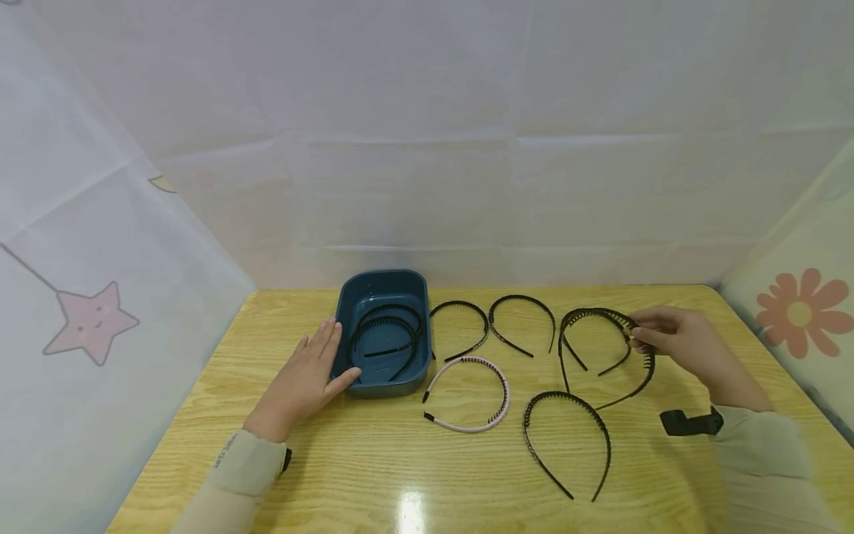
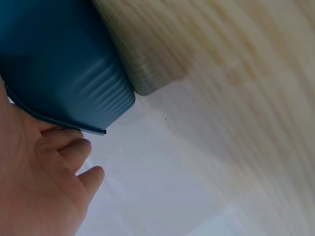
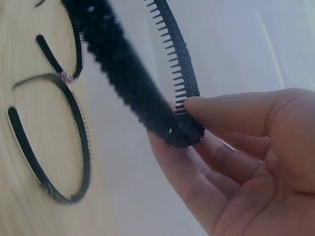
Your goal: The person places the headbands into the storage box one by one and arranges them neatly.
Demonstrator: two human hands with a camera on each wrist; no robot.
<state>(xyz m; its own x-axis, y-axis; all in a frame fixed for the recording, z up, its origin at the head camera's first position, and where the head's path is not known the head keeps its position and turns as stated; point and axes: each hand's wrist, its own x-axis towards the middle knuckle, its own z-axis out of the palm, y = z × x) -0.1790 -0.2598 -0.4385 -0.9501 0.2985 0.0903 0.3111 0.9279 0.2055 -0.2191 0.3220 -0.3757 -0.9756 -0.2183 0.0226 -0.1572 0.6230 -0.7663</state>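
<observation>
Backdrop, left: white cloth wall with a pink star (image 1: 92,320) printed on it, folding round behind the worktop (image 1: 373,475).

Left hand (image 1: 302,384): flat on the wood, fingers (image 2: 74,147) straight and slightly apart, pressed against the left wall of the blue tray (image 1: 347,297), thumb towards its near corner; it appears to steady the tray so that it will not slide. The left wrist view shows the fingertips tucked under the tray's rim.

Blue tray: rectangular, rounded corners, at the left centre of the worktop; black toothed headbands (image 1: 387,334) lie curled inside it, fitted to its shape.

Loose headbands, all flat on the wood: two thin black ones (image 1: 467,305) side by side just right of the tray; a pink one (image 1: 497,415) in front of them; a black toothed one (image 1: 574,400) nearer the person.

Right hand (image 1: 680,337): fingers and thumb pinch two black toothed headbands (image 1: 600,315) together at their right side, the bands lifted at that end, the far ends apparently down on the wood. The right wrist view shows the thumb clamped over both strips, teeth outward.

Black wrist strap (image 1: 690,423) on the cream sleeve.

Worktop: pale yellow wood grain, glossy, with a light reflection near the front edge.

Backdrop, right: cloth with an orange flower (image 1: 800,311)
</observation>
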